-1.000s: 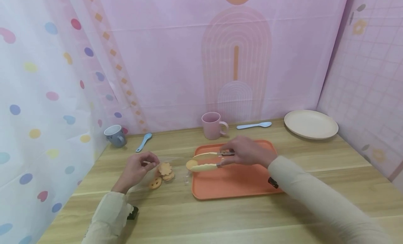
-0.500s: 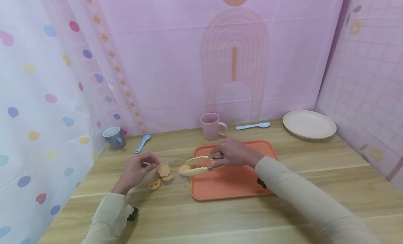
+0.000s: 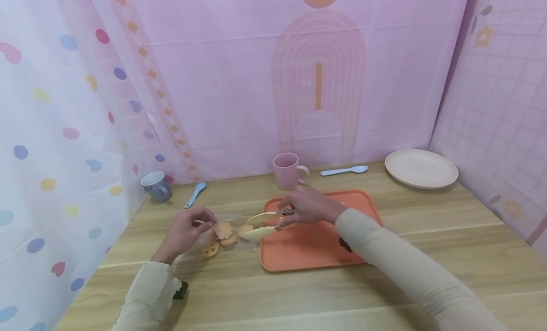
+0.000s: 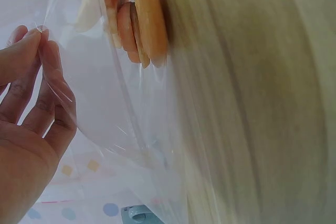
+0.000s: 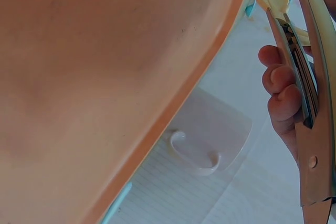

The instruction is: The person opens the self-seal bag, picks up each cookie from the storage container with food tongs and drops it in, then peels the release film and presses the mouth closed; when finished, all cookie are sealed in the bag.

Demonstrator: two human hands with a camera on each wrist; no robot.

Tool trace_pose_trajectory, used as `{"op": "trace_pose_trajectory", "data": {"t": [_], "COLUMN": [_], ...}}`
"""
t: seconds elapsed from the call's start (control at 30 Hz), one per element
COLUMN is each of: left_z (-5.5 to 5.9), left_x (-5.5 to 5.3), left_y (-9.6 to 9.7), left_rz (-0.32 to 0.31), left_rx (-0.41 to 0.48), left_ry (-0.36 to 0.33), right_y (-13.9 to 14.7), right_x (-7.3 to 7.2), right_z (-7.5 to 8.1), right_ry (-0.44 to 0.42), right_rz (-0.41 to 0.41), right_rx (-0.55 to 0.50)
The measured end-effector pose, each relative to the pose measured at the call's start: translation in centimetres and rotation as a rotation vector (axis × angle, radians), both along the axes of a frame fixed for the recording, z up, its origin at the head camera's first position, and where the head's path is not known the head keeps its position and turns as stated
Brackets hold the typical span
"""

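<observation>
My left hand pinches the edge of a clear plastic bag between thumb and fingertips. Several cookies lie in the bag, among them a scalloped cookie and a round cookie with holes. My right hand grips a pair of tongs with cream-coloured tips, over the left part of the orange tray. Between those tips sits a round cookie, close beside the bagged ones and overlapping the bag's right end in the head view.
Behind the tray stands a pink mug, with a pale blue spoon to its right. A beige plate lies at the back right. At the back left are a grey cup and a blue spoon.
The right hand has moved left with the tongs, bringing the round cookie from the tray's left edge to beside the bagged cookies. The left hand has stayed in place.
</observation>
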State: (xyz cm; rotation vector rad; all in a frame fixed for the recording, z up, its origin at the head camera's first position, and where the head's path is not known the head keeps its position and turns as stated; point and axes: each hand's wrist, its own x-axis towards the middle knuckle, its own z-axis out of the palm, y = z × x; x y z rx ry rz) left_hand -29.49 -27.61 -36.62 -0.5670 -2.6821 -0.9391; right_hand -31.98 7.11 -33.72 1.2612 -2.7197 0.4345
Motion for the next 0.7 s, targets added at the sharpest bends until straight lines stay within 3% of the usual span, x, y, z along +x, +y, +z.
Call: {"op": "trace_pose_trajectory", "data": {"t": [0.27, 0.53, 0.7], "left_z": [0.1, -0.1, -0.3], "left_x": [-0.1, -0.1, -0.1], "left_y": [0.1, 0.1, 0.0], "left_rz": [-0.002, -0.009, -0.019], "left_rx": [-0.001, 0.009, 0.021], "left_ry": [0.021, 0.002, -0.007], "right_y": [-0.6, -2.1, -2.8], "right_x": [0.1, 0.1, -0.1], "right_z": [0.2, -0.2, -0.5], "right_ry": [-0.026, 0.001, 0.013], "right_rz": [-0.007, 0.080, 0.061], "right_rx": [-0.009, -0.109, -0.100]}}
